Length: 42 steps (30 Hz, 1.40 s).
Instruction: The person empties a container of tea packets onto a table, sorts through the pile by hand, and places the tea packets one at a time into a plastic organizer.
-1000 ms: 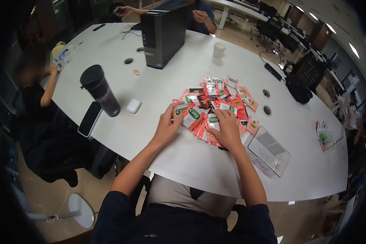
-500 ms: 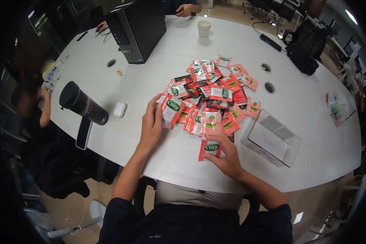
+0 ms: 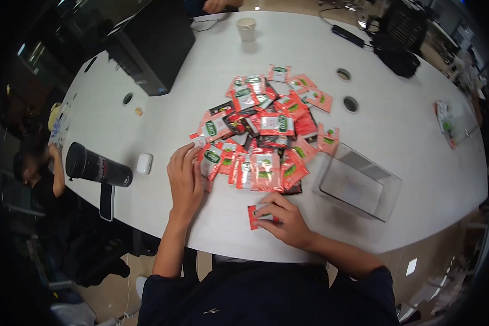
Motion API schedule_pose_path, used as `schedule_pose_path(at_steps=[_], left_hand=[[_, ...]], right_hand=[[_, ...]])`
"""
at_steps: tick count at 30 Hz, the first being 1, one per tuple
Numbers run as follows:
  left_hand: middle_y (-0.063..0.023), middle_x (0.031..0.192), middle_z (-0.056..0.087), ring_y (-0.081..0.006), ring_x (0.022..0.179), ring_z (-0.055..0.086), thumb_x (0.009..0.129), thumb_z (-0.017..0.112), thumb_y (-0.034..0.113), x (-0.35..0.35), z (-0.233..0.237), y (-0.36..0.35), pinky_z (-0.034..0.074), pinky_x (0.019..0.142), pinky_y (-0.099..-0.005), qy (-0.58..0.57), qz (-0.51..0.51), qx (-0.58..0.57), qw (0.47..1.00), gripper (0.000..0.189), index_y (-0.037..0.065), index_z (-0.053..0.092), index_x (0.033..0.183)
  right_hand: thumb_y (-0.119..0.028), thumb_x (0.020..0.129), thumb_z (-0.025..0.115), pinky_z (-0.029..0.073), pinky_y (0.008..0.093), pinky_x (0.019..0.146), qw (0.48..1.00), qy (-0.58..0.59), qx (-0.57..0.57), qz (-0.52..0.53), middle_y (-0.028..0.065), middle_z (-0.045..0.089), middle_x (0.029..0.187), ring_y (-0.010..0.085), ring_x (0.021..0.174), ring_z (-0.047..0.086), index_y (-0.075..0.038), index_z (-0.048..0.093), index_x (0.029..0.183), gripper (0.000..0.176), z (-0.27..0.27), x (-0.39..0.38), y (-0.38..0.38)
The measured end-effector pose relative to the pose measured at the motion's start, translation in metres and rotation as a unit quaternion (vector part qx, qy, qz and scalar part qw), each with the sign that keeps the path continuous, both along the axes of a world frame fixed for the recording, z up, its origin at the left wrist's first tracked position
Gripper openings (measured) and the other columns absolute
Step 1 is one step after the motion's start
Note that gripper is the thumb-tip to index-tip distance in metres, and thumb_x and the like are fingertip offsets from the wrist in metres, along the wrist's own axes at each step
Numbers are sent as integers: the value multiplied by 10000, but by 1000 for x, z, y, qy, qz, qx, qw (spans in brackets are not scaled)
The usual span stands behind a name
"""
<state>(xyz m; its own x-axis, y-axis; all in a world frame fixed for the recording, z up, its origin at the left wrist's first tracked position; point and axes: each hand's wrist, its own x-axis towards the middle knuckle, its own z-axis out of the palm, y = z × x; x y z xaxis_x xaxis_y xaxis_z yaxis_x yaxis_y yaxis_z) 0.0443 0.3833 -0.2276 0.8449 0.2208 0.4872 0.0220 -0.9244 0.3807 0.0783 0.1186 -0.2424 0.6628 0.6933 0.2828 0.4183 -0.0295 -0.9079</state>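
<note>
A pile of red, pink and black sachets (image 3: 277, 124) lies on the white table (image 3: 212, 233). My left hand (image 3: 185, 176) rests at the pile's left edge, its fingers slightly spread against a red Cozy sachet (image 3: 211, 156) that lies there. In front of the pile, near the table's front edge, my right hand (image 3: 282, 220) has its thumb and fingers closed on a single red and white sachet (image 3: 252, 217), partly covered by the fingers. To the right of the pile stands a clear plastic box (image 3: 356, 182), with no sachets visible inside.
A black tumbler (image 3: 98, 165), a phone (image 3: 107, 201) and a white earbud case (image 3: 144, 163) are at the left. Behind are a black computer (image 3: 152, 49) and paper cup (image 3: 246, 29). A plastic bag (image 3: 448, 125) lies far right. Other people sit left and across.
The view has shifted. My right hand's fingers have closed further over the single sachet and cover more of it. My left hand stays beside the pile, its fingers lower on the Cozy sachet.
</note>
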Motion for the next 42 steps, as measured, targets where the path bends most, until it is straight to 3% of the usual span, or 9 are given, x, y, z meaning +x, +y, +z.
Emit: schedule_pose_path(at_steps=[4, 8, 12, 17, 24, 26, 28, 34, 42], left_hand=[[-140, 1290, 557, -318, 1222, 506, 908, 559, 23, 1, 2, -7, 362, 1027, -434, -53, -42, 2, 998, 320, 38, 592, 1226], [-147, 1234, 569, -339, 1173, 531, 831, 648, -30, -4, 17, -37, 423, 963, -447, -95, -127, -19, 987, 342, 57, 634, 1162], [-170, 1286, 532, -369, 1180, 528, 803, 723, 71, 7, 44, -100, 438, 982, -460, -46, -335, -17, 941, 396, 101, 635, 1188], [-197, 1446, 413, -409, 1309, 414, 833, 732, 286, 52, 32, -160, 376, 1048, -508, -56, -375, 12, 925, 354, 85, 643, 1111], [-170, 1417, 439, -380, 1315, 400, 833, 729, 253, 57, 13, -157, 387, 1026, -496, -38, -401, 59, 913, 210, 68, 660, 908], [-157, 1385, 461, -368, 1301, 416, 826, 737, 238, 47, 18, -152, 397, 1011, -486, -35, -408, 44, 911, 196, 69, 661, 889], [-144, 1352, 482, -356, 1287, 431, 818, 744, 223, 38, 17, -150, 407, 997, -476, -33, -410, 27, 911, 182, 69, 663, 869], [-111, 1247, 535, -314, 1196, 494, 803, 751, 191, 32, 8, -148, 432, 956, -455, -40, -416, -25, 908, 154, 74, 671, 862], [-104, 1232, 537, -307, 1190, 496, 769, 758, 160, 30, -3, -151, 443, 946, -451, -67, -399, 3, 915, 158, 86, 669, 876]], right_hand=[[-8, 831, 715, 536, 337, 743, 995, -78, 54, -3, 87, 608, 1026, 234, 893, 636, -40, 671, 981, 160, 30, -6, -5], [78, 780, 668, 533, 319, 738, 962, -251, 54, -91, 87, 641, 1002, 219, 885, 642, -47, 669, 1022, 273, 86, 6, -51], [41, 774, 663, 515, 316, 774, 952, -146, -22, -266, 113, 658, 1003, 240, 903, 646, -23, 638, 1083, 317, 111, 34, -109], [29, 779, 646, 507, 323, 794, 946, -151, -150, -244, 119, 645, 974, 244, 903, 637, -1, 642, 1046, 269, 95, 77, -151], [22, 771, 648, 509, 358, 761, 951, -130, -186, -208, 99, 625, 922, 263, 886, 613, -28, 677, 963, 201, 83, 89, -131], [9, 752, 680, 481, 382, 778, 912, -283, -229, -191, 74, 609, 881, 267, 889, 578, -60, 682, 922, 184, 86, 92, -117], [-7, 731, 704, 449, 395, 788, 898, -318, -244, -184, 53, 589, 881, 264, 903, 550, -87, 669, 895, 186, 86, 96, -102], [-37, 734, 698, 438, 391, 790, 879, -366, -273, -136, 51, 583, 972, 253, 966, 569, -108, 604, 1043, 330, 73, 109, -77], [-77, 741, 668, 489, 398, 880, 911, -233, -332, -77, 95, 649, 1109, 271, 1026, 629, -92, 579, 1245, 512, 73, 107, -80]])
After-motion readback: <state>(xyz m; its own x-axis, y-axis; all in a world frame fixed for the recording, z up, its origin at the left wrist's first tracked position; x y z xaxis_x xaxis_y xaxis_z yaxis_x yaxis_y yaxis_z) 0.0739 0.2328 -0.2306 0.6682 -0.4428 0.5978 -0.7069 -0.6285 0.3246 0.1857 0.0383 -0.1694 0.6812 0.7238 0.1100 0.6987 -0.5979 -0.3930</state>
